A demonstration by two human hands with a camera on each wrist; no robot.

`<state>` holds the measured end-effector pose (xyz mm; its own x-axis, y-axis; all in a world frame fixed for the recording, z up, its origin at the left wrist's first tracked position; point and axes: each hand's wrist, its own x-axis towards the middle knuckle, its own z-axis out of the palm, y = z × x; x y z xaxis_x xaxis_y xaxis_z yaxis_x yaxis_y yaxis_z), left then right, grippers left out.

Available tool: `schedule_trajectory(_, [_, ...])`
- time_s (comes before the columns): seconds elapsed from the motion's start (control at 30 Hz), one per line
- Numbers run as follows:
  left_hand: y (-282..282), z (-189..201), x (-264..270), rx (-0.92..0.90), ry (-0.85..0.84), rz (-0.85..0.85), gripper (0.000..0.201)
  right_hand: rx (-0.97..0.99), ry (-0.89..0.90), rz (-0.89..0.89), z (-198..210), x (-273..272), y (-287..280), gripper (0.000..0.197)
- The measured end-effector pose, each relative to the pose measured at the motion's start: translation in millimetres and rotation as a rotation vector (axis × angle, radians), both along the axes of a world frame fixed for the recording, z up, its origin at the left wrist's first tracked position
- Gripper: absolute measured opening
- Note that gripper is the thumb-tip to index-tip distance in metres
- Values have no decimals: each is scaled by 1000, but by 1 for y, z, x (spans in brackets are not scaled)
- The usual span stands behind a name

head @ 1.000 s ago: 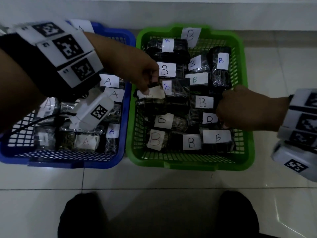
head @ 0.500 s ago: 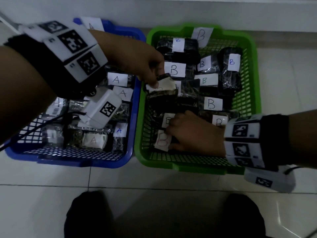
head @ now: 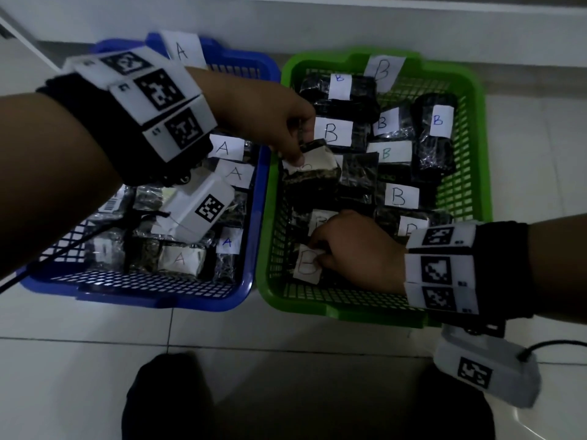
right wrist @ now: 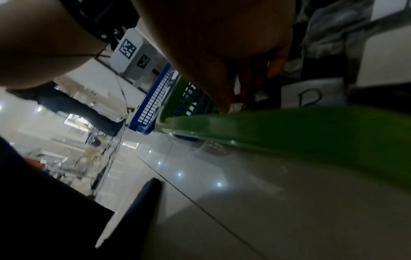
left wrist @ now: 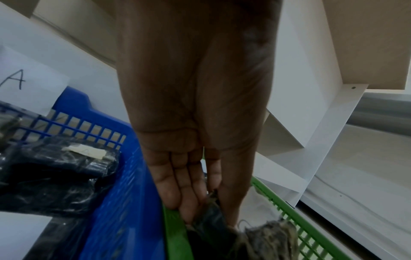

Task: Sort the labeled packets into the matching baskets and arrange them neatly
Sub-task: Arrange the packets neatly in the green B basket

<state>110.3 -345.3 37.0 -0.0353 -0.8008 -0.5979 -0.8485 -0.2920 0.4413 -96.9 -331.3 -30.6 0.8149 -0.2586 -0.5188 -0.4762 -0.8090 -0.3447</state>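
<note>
Two baskets stand side by side on the floor: a blue basket (head: 254,217) tagged A holding A packets (head: 181,260), and a green basket (head: 476,147) tagged B holding several dark B packets (head: 400,196). My left hand (head: 286,131) pinches a dark packet with a white label (head: 313,168) at the green basket's left side, seen as fingers (left wrist: 189,193) closed on the packet (left wrist: 213,227). My right hand (head: 352,246) reaches into the front left corner and grips a B packet (head: 306,263) by its label; its fingers (right wrist: 227,98) point down behind the green rim (right wrist: 289,126).
A white wall base (head: 317,23) runs behind both baskets. Glossy floor tiles (head: 286,338) lie in front, with my two dark shoes (head: 165,398) at the bottom edge. A white shelf unit (left wrist: 322,123) stands behind the green basket.
My right hand has moved from the basket's right side to its front left corner and taken hold of a B packet. The left hand has lifted its packet slightly.
</note>
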Motion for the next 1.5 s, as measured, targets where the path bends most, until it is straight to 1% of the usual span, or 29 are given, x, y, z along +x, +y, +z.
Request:
schedule_trajectory(0.07, [0,-2,1,-8,13,15,29,0,33,-40,-3,3,3,28])
schedule_trajectory(0.13, [0,-4,2,-16,23,25,28,-10,26,-83,-1,5,2,25])
schedule_trajectory(0.27, [0,-4,1,-19,25,3,25,-11,-29,-72,1,6,-6,33])
schedule_trajectory(0.4, [1,-2,1,-30,26,-31,24,227,-113,-138,3,-2,-16,25])
schedule_trajectory(0.47, [3,0,-1,-45,14,-64,24,305,-215,-209,8,-10,-20,23])
schedule_trajectory(0.53, [6,2,-8,-53,8,-142,24,328,-318,-235,19,-19,-26,20])
schedule_trajectory(0.57, [9,2,-13,-43,1,-199,24,293,-363,-182,26,-24,-30,18])
schedule_trajectory(0.67, [17,-6,-34,16,-71,-386,25,116,-471,56,45,-41,-44,14])
schedule_trajectory(0.7, [21,-11,-43,21,-101,-446,26,86,-490,74,50,-47,-49,14])
schedule_trajectory(0.77, [28,-22,-58,51,-147,-535,30,89,-527,-7,56,-59,-60,13])
schedule_trajectory(0.83, [36,-31,-71,68,-194,-612,30,78,-555,-153,58,-68,-72,22])
schedule_trajectory(0.9, [43,-38,-81,42,-237,-679,27,56,-536,-265,56,-72,-81,25])
schedule_trajectory(1.0, [47,-44,-87,-24,-309,-721,28,28,-490,-329,51,-73,-93,21])
schedule_trajectory(1.1, [49,-45,-89,-25,-351,-738,29,59,-470,-412,52,-74,-104,19])
schedule_trajectory(1.17, [48,-43,-90,-27,-375,-745,36,122,-454,-467,54,-78,-110,18])
schedule_trajectory(1.2, [46,-41,-92,-18,-371,-743,43,155,-437,-484,55,-80,-113,18])
schedule_trajectory(1.27, [35,-36,-99,29,-300,-705,61,198,-390,-475,59,-84,-120,20])
schedule_trajectory(1.3, [28,-34,-104,38,-236,-658,62,209,-363,-447,61,-86,-123,24])
schedule_trajectory(1.33, [22,-34,-111,20,-170,-607,58,218,-337,-418,63,-88,-126,27])
schedule_trajectory(1.4, [13,-37,-127,-78,-61,-527,46,224,-291,-387,65,-93,-131,30])
schedule_trajectory(1.5, [11,-49,-147,-150,24,-470,41,223,-197,-350,64,-100,-133,31])
